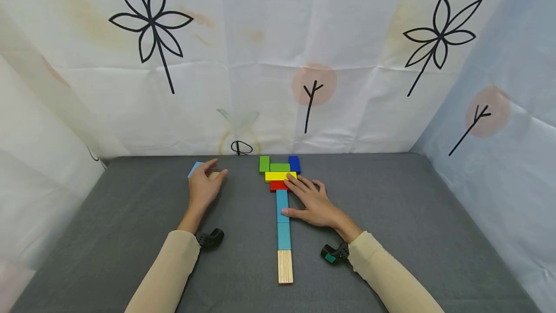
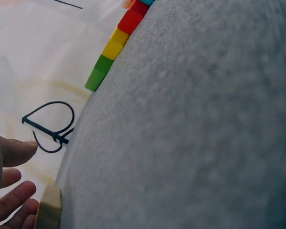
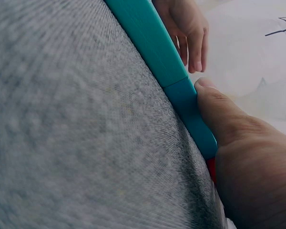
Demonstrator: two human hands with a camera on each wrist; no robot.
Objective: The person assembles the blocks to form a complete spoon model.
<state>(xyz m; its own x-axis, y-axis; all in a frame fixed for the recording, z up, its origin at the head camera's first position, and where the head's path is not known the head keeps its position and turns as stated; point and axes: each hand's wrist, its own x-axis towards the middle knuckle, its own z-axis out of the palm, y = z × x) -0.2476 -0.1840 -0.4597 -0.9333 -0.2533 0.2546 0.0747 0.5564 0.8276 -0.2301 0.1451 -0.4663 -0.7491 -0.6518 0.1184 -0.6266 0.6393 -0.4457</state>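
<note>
My left hand (image 1: 204, 188) is at the far left of the table, its thumb spread from its fingers. A natural wood block (image 1: 213, 175) lies beside those fingers, and a light blue block (image 1: 195, 168) shows partly behind the hand. In the left wrist view the wood block (image 2: 48, 208) rests on the table, apart from the thumb. Fingers extended, my right hand (image 1: 319, 208) touches the yellow block (image 1: 278, 176) and the red block (image 1: 278, 186). Its thumb rests on the upper blue block (image 1: 282, 202) of the column.
Below that, the column continues with a teal block (image 1: 284, 236) and a striped wood block (image 1: 285, 267). Above the yellow piece lie an upright green block (image 1: 264, 164), a flat green block (image 1: 280, 167) and a dark blue block (image 1: 294, 163). Printed cloth (image 1: 278, 37) hangs behind the grey table (image 1: 369, 173).
</note>
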